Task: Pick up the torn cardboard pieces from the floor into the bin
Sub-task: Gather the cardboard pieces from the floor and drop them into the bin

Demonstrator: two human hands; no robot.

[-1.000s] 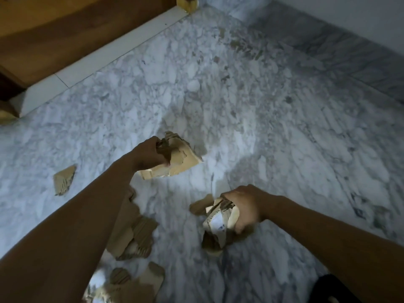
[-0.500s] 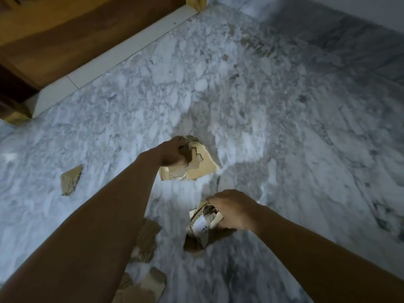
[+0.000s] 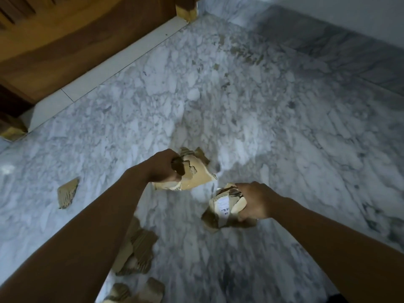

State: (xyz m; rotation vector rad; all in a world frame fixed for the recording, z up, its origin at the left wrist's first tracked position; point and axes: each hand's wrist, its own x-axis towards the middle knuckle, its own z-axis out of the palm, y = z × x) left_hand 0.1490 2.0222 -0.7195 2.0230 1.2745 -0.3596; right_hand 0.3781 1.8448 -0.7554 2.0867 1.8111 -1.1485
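A torn cardboard wad (image 3: 196, 178) is clenched in the left hand (image 3: 162, 169); a labelled bundle (image 3: 223, 206) is grasped by the right hand (image 3: 254, 202) — both over the marble floor (image 3: 262, 127). Loose scraps (image 3: 140, 252) are left toward its near-left edge. Bin unseen — pieces could be shed from overfull fists when carried.

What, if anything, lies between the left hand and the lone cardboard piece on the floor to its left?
Nothing visible: only marble floor separates the left hand from the lone cardboard piece. That hand grips torn cardboard pieces, though, so its grip is occupied.
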